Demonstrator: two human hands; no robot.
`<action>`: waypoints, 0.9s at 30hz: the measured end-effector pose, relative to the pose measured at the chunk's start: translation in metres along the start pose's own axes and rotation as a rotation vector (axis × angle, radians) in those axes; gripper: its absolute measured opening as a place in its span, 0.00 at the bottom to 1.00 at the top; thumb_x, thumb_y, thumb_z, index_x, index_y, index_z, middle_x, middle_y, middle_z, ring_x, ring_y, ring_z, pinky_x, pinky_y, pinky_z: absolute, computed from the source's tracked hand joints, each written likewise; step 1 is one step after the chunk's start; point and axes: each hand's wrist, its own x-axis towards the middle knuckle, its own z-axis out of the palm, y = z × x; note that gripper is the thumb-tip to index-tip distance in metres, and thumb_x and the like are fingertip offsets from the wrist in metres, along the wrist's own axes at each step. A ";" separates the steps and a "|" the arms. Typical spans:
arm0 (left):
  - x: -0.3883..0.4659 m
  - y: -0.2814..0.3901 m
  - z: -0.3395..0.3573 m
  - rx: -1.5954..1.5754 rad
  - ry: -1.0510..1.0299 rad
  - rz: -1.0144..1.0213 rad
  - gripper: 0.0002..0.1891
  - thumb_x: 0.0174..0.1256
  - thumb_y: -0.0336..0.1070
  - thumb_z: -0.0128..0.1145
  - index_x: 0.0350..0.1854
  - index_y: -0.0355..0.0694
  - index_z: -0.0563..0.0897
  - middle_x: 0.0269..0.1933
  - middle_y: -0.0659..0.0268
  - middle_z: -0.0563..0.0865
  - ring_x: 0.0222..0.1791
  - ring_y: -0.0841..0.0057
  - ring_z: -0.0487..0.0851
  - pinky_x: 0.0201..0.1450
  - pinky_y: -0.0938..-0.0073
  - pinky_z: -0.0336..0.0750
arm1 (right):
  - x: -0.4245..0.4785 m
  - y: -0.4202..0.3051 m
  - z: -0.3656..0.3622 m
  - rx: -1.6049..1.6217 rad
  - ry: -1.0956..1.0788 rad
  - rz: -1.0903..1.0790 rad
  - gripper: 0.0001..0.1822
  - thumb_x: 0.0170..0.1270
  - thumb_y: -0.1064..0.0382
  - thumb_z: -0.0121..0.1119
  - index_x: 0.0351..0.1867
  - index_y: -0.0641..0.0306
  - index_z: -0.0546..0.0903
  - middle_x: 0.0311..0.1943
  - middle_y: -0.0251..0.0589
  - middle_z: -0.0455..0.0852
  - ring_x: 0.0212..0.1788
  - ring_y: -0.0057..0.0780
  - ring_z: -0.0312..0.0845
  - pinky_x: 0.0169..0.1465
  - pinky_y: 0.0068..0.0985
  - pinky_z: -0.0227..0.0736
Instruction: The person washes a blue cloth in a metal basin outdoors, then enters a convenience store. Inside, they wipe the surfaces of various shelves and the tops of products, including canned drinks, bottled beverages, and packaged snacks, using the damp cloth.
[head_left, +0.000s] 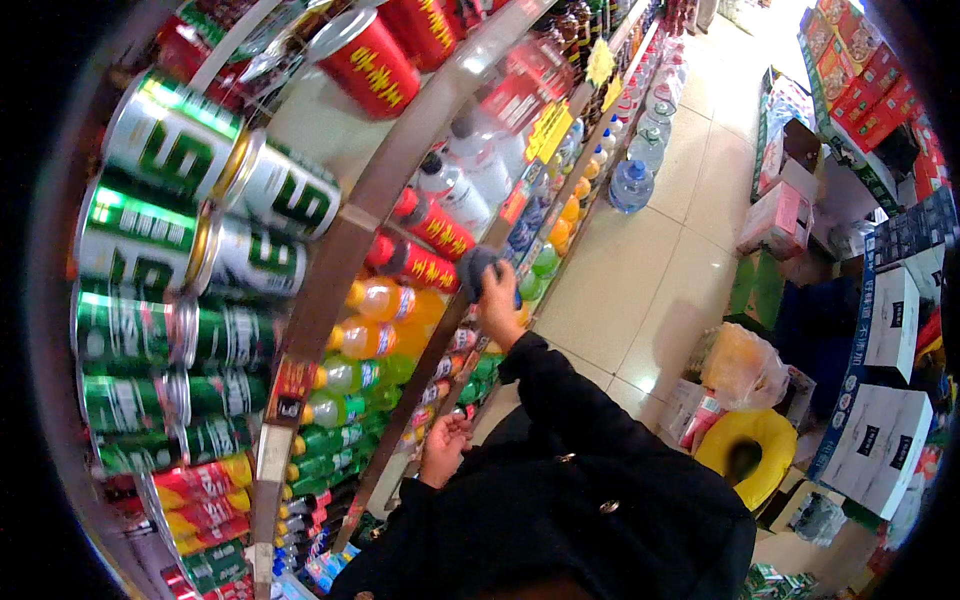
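My right hand (499, 304) is closed on a dark grey cloth (477, 271) at the front edge of a store shelf, beside red-labelled bottles (425, 266). Part of the cloth is hidden by the fingers. Lower and to the left, my left hand (444, 448) holds nothing that shows; its fingers are loosely curled near the lower shelf. Orange drink bottles (390, 300) and green drink bottles (349, 411) lie behind the shelf edge to the left of both hands.
Stacked green and silver cans (176, 142) fill the upper shelf at left. A large water bottle (631, 186) stands on the tiled floor beside the shelves. Across the aisle are cardboard boxes (877, 450), a yellow ring-shaped object (776, 439) and a plastic bag (742, 367).
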 end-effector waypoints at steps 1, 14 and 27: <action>0.011 0.020 0.011 0.036 -0.019 -0.018 0.17 0.61 0.22 0.47 0.54 0.37 0.70 0.49 0.63 0.79 0.44 0.79 0.79 0.43 0.78 0.76 | -0.005 -0.001 -0.010 -0.639 -0.213 -0.328 0.30 0.48 0.77 0.53 0.58 0.74 0.66 0.58 0.62 0.62 0.60 0.59 0.58 0.63 0.38 0.58; 0.123 0.096 0.071 0.062 0.043 -0.063 0.21 0.61 0.25 0.51 0.58 0.34 0.67 0.49 0.62 0.76 0.43 0.77 0.79 0.37 0.77 0.77 | 0.185 -0.031 -0.150 -0.345 -0.230 -0.210 0.19 0.47 0.76 0.48 0.43 0.67 0.78 0.39 0.53 0.78 0.46 0.53 0.72 0.51 0.39 0.69; 0.204 0.077 0.098 0.327 0.582 0.248 0.10 0.64 0.27 0.50 0.47 0.36 0.73 0.39 0.62 0.81 0.40 0.76 0.79 0.44 0.74 0.74 | 0.232 0.005 -0.085 -0.589 -0.236 -0.249 0.22 0.52 0.78 0.49 0.53 0.71 0.70 0.53 0.65 0.66 0.55 0.62 0.61 0.60 0.41 0.60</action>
